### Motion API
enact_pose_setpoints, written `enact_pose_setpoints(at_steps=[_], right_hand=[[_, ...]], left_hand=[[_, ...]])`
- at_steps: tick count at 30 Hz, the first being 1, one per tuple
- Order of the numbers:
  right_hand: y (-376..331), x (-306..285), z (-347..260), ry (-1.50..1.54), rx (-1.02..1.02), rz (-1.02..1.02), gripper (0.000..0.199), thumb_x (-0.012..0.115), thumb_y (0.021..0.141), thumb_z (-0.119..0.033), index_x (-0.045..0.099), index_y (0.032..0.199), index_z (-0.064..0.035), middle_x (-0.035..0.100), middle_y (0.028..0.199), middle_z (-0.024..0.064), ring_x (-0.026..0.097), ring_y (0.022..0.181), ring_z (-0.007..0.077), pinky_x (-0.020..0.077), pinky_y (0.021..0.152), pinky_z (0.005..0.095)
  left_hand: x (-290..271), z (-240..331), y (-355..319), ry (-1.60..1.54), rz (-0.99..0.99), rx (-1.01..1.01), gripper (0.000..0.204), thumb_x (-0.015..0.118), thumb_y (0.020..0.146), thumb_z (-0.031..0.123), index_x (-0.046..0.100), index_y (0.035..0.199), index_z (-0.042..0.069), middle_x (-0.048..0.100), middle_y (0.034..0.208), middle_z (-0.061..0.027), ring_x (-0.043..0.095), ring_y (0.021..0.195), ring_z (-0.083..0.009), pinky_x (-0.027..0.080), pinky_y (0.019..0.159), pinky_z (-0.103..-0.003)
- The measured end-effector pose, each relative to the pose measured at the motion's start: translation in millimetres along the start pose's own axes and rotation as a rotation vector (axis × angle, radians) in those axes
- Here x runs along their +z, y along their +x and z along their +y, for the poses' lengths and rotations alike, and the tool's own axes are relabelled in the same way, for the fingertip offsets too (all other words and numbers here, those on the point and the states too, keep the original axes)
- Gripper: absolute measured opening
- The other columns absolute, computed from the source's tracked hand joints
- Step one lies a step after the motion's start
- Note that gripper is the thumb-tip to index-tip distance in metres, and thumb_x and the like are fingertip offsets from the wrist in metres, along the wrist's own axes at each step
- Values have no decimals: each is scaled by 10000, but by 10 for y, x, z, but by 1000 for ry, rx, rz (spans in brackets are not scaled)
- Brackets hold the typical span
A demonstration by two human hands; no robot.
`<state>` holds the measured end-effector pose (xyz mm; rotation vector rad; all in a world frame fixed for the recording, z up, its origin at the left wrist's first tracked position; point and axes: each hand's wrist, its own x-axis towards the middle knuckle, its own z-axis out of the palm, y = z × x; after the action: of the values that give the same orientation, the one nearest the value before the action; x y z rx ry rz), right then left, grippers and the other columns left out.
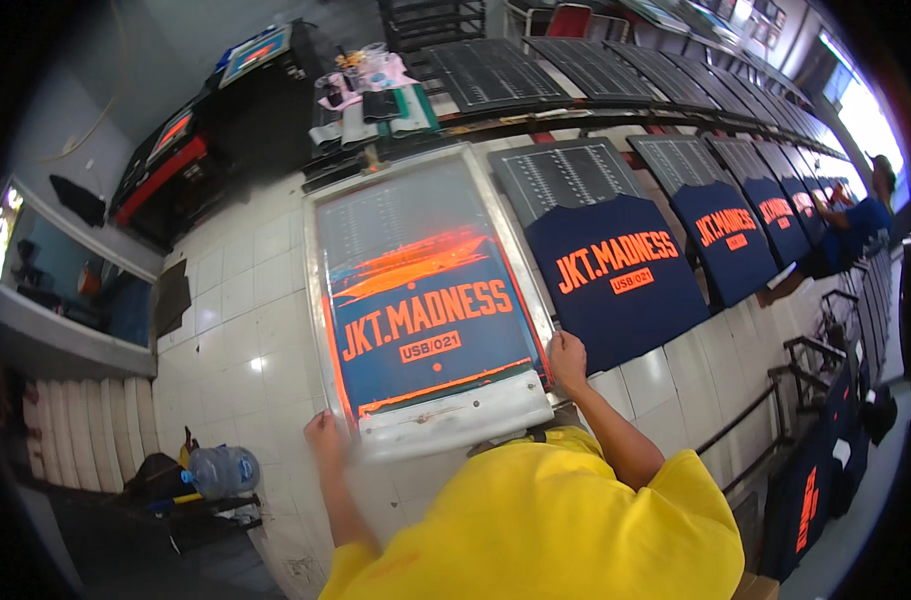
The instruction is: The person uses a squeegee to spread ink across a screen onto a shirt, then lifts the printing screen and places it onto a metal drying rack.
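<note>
One long white-tiled counter (246, 330) is running from the near left away toward the bright window at the far right, and one row of dark printing boards is lying along it. At least five navy shirts are resting on those boards, each carrying the same orange print; the nearest navy shirt (616, 275) is lying just beside the frame on its right. One printing screen (421, 300), a metal-framed mesh smeared with orange ink, is lying flat on the counter directly ahead, its near edge covered by a pale strip. The left hand (326, 435) is gripping the frame's near left corner, fingers curled on its edge, while the right hand (566, 358) is closing on the near right side of the frame. The person's yellow shirt (546, 520) is hiding the counter's near edge. One other person (856, 225) in blue is leaning over the far boards. More screens are stacking up at the upper left, and one clear water jug (221, 470) is sitting low at the left beside black bags.
</note>
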<state>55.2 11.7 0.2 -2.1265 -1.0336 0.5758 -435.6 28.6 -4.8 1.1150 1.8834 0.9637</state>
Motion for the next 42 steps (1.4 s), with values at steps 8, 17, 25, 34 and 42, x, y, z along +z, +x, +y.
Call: enact_pose_setpoints(at_steps=[8, 17, 25, 34, 42], right_hand=[[-46, -52, -94, -51, 15, 18, 353, 449, 965, -284, 647, 901, 1, 654, 902, 268, 614, 907, 480, 477, 778, 526], [12, 18, 1, 66, 8, -20, 351, 456, 969, -289, 656, 957, -1, 660, 919, 258, 616, 924, 477, 490, 790, 505], [3, -89, -63, 144, 48, -94, 325, 449, 984, -251, 639, 956, 11, 655, 898, 257, 619, 888, 470, 488, 751, 459], [-53, -4, 13, 284, 89, -41, 316, 480, 981, -238, 660, 1041, 16, 660, 903, 264, 636, 889, 453, 496, 759, 445], [-19, -38, 0, 267, 7, -3, 376, 459, 980, -253, 654, 1140, 26, 662, 1021, 288, 634, 1006, 446, 492, 877, 460]], left_hand=[[116, -34, -12, 13, 99, 19, 336, 600, 975, 235, 682, 877, -76, 574, 720, 10, 473, 664, -90, 416, 616, -282], [164, -168, 34, 278, 162, 263, 264, 629, 870, 170, 507, 749, -30, 448, 652, -70, 461, 624, -172, 439, 606, -396], [205, 96, -45, -270, 132, -115, 186, 592, 946, 159, 591, 854, -2, 573, 774, -34, 551, 710, -150, 479, 639, -341], [90, 83, -81, -239, 6, -156, 267, 540, 1006, 213, 643, 985, -32, 622, 870, -47, 585, 770, -145, 475, 706, -289], [189, 59, -49, -290, 58, -95, 308, 518, 1024, 263, 593, 854, 18, 511, 761, 30, 476, 724, -94, 399, 637, -251]])
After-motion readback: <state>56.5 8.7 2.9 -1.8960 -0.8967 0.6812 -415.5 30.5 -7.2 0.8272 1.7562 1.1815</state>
